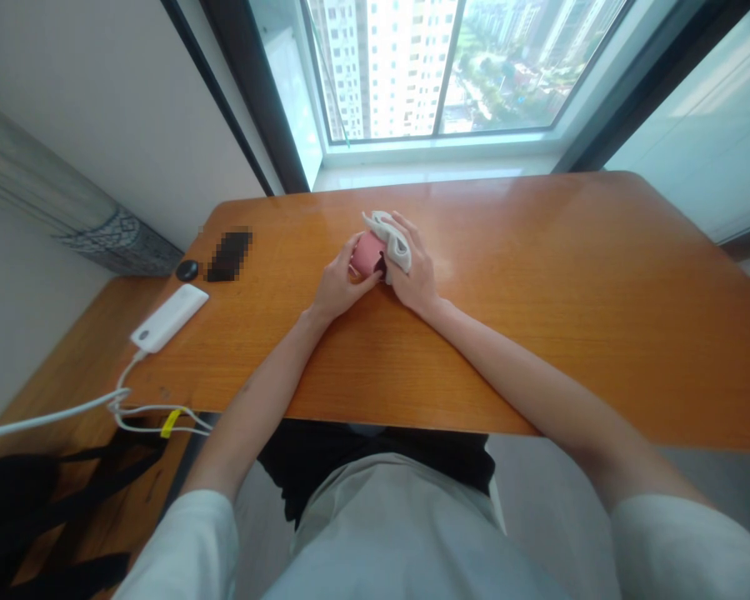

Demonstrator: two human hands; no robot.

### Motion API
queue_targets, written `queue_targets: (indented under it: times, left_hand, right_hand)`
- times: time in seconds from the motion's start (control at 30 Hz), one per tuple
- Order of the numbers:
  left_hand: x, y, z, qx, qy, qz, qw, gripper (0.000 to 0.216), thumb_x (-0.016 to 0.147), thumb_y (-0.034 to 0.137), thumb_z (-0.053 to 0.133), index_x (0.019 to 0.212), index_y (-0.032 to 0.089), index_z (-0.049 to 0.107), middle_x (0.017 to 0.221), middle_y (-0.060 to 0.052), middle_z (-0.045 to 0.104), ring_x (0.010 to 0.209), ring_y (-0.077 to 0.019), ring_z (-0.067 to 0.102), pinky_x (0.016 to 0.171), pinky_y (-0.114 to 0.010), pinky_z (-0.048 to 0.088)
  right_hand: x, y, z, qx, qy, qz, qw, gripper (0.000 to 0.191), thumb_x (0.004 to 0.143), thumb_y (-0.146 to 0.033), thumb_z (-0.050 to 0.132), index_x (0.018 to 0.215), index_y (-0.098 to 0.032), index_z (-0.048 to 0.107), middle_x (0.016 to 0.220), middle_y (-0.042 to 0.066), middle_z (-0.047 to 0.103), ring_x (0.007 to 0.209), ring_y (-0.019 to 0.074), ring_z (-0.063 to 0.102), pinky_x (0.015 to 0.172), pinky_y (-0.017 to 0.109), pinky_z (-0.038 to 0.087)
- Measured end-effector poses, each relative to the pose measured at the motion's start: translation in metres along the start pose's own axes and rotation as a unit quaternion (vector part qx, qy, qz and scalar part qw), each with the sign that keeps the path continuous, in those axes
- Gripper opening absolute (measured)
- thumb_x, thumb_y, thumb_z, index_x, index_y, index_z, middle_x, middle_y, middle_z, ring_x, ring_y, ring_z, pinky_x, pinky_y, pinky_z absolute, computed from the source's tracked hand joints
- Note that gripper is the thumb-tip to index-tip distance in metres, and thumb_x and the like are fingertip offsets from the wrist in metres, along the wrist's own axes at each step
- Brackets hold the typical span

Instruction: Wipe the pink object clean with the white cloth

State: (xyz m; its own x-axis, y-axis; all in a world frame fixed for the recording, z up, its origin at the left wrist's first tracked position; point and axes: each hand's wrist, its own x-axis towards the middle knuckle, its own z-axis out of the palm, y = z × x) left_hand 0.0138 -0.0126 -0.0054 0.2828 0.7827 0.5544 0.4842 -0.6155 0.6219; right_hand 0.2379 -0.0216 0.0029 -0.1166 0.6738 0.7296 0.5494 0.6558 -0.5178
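My left hand (343, 283) is closed around a small pink rounded object (367, 253), whose exact kind I cannot make out. A folded white cloth (392, 240) lies in my right hand (416, 271), with the fingers curled over it and the cloth pressed against the pink object's right side. A dark patch shows between the two hands, too small to name. Both hands are above the wooden table (537, 333), toward its far middle, with the forearms reaching in from the near edge.
On the table's left are a white power bank (170, 318) with a white cable (56, 422), a round black object (187, 270) and a blurred-out dark object (228, 255). A window (441, 83) stands behind the far edge. A black bag (50, 500) is at lower left.
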Motion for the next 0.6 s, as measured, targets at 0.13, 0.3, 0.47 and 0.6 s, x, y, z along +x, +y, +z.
queue_targets:
  times: [0.13, 0.3, 0.47, 0.6]
  left_hand:
    - [0.0, 0.0, 0.0, -0.003, 0.008, 0.002, 1.0, 0.087, 0.103, 0.068, 0.089, 0.17, 0.025, 0.057, 0.161, -0.018, 0.079, 0.132, -0.0338, 0.084, 0.115, -0.047, 0.069]
    - [-0.001, -0.005, 0.002, -0.011, -0.005, -0.015, 1.0, 0.073, 0.103, 0.065, 0.089, 0.159, 0.025, 0.065, 0.121, -0.009, 0.088, 0.097, -0.027, 0.085, 0.096, -0.044, 0.072]
    - [0.001, 0.0, -0.001, -0.003, -0.006, 0.001, 1.0, 0.09, 0.103, 0.069, 0.09, 0.175, 0.028, 0.055, 0.169, -0.017, 0.075, 0.146, -0.0361, 0.08, 0.126, -0.051, 0.066]
    - [0.001, -0.003, -0.001, -0.017, -0.004, -0.005, 1.0, 0.091, 0.103, 0.072, 0.089, 0.173, 0.024, 0.058, 0.163, -0.019, 0.079, 0.145, -0.0376, 0.081, 0.124, -0.052, 0.067]
  right_hand:
    - [0.0, -0.001, -0.001, -0.013, -0.009, -0.003, 1.0, 0.068, 0.124, -0.061, 0.044, 0.186, -0.035, 0.051, 0.19, 0.009, 0.058, 0.181, 0.0353, 0.051, 0.15, 0.067, 0.044]
    - [-0.004, -0.019, -0.006, -0.054, -0.063, -0.054, 0.995, 0.064, 0.118, -0.058, 0.059, 0.179, -0.039, 0.062, 0.194, 0.004, 0.055, 0.187, 0.0441, 0.038, 0.153, 0.079, 0.028]
    - [0.0, -0.003, -0.001, -0.003, 0.002, 0.028, 1.0, 0.065, 0.124, -0.056, 0.041, 0.183, -0.032, 0.056, 0.189, 0.011, 0.06, 0.179, 0.0349, 0.053, 0.15, 0.064, 0.044]
    - [-0.002, -0.007, -0.004, -0.033, -0.021, 0.003, 0.999, 0.068, 0.121, -0.063, 0.049, 0.182, -0.034, 0.058, 0.191, 0.01, 0.057, 0.181, 0.041, 0.048, 0.15, 0.071, 0.039]
